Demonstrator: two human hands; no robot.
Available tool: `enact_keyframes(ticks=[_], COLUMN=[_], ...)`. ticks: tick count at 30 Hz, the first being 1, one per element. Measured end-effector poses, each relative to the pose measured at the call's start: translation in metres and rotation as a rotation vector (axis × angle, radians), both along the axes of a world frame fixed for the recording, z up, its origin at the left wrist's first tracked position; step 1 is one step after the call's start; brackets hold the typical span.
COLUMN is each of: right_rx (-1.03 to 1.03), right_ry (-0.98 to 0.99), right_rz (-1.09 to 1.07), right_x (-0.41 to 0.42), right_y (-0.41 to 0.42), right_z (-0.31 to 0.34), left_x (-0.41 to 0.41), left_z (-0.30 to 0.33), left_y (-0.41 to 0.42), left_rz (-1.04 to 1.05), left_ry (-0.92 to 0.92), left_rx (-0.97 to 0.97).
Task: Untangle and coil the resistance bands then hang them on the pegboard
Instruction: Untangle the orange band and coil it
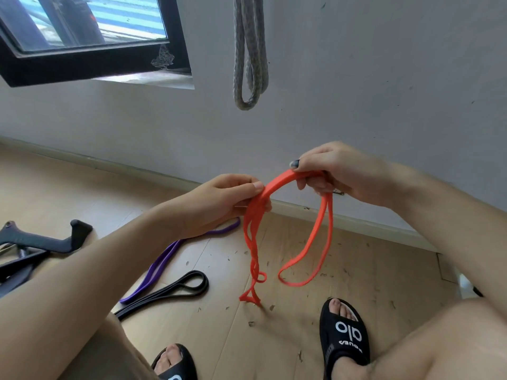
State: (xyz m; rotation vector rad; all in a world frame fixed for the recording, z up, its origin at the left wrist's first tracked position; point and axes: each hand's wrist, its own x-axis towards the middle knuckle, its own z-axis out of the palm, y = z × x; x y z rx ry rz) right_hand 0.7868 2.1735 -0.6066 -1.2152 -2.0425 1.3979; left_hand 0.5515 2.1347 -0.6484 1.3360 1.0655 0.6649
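Note:
An orange resistance band (pixel 318 239) hangs in loops between both hands above the wooden floor. My left hand (pixel 225 198) pinches several twisted strands of it at the left. My right hand (pixel 337 174) grips the band's top arc at the right, and one long loop dangles below it. The lower left end of the band is twisted into small knots near the floor. A purple band (pixel 162 261) and a black band (pixel 178 289) lie on the floor at the left. A grey band (pixel 249 64) hangs on the wall above; no pegboard shows.
A dark window frame (pixel 96 61) is set in the grey wall at upper left. Black exercise equipment (pixel 41 242) lies at the far left on the floor. My feet in black sandals (pixel 345 335) stand below the hands. Small debris is scattered over the floor.

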Motion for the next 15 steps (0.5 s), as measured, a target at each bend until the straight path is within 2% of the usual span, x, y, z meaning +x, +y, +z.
enact_keyframes(ticks=[10, 15], right_rx=[0.042, -0.034], right_ry=[-0.076, -0.091], right_rz=[0.012, 0.026], right_x=[0.0052, 0.0022], right_y=[0.0044, 0.002], right_z=[-0.003, -0.0036], left_x=[0.0003, 0.0019], left_z=[0.0011, 0.0], left_y=[0.0061, 0.0053], left_rz=[0.124, 0.088], left_ry=[-0.062, 0.021], left_rx=[0.049, 0.132])
